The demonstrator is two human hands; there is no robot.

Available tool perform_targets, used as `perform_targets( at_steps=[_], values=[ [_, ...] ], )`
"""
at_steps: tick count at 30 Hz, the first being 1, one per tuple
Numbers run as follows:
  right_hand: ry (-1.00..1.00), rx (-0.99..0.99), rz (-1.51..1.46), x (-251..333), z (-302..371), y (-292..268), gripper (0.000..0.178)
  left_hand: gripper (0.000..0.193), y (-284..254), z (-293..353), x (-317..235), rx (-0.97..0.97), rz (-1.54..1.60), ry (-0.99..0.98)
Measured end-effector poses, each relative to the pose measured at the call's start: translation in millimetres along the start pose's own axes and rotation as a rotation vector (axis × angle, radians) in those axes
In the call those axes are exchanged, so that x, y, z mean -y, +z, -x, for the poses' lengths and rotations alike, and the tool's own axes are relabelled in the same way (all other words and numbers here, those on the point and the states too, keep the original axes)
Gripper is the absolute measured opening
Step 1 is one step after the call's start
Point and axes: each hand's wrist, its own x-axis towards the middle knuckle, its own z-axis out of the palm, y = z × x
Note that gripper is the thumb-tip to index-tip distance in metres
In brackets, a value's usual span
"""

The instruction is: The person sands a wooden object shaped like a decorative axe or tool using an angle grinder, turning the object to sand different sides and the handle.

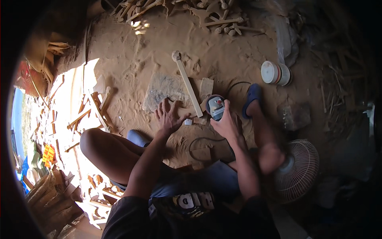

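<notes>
The right hand (229, 122) is wrapped around a power tool with a round dark rim and a shiny silver-grey body (217, 109). The tool has a small red spot near its top. It is in front of the person, a little to the right of the middle, just beside the near end of a long stick. The tool's round end points away from the person and a bit to the left. Its long axis seems to run from there back toward the palm, but fingers hide the back part.

The left hand (171, 118) has its fingers spread out over a flat grey, dusty board (163, 89). A pale, flat piece of wood (186, 110) shows by its thumb, pointing sideways toward the tool. I cannot tell if the hand grips this wood or only presses on it.

The long, thin, pale wooden stick (187, 83) lies across the board. It is straight and has a chunky knob at its far end. The knob points away from the person and a little left; the plain end comes back between the two hands. A small white block (188, 122) sits just below the left thumb. Brown, dusty ground (123, 51) lies all around.
</notes>
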Motion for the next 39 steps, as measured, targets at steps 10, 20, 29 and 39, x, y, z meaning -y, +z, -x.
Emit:
perform_targets(
  at_steps=[10,20,29,39],
  values=[
    [0.091,0.139,0.083,29,-4,4,0.1,0.087,-1,-4,9,0.034,-0.02,-0.028],
    [0.111,0.094,0.167,31,-3,9,0.096,0.087,-6,-6,1,0.143,-0.003,-0.073],
    [0.069,0.051,0.201,29,-13,9,0.096,0.091,-5,-7,5,0.16,-0.004,-0.083],
    [0.08,0.065,0.247,43,-15,17,0.091,0.095,2,-8,11,0.159,-0.01,-0.081]
  ],
)
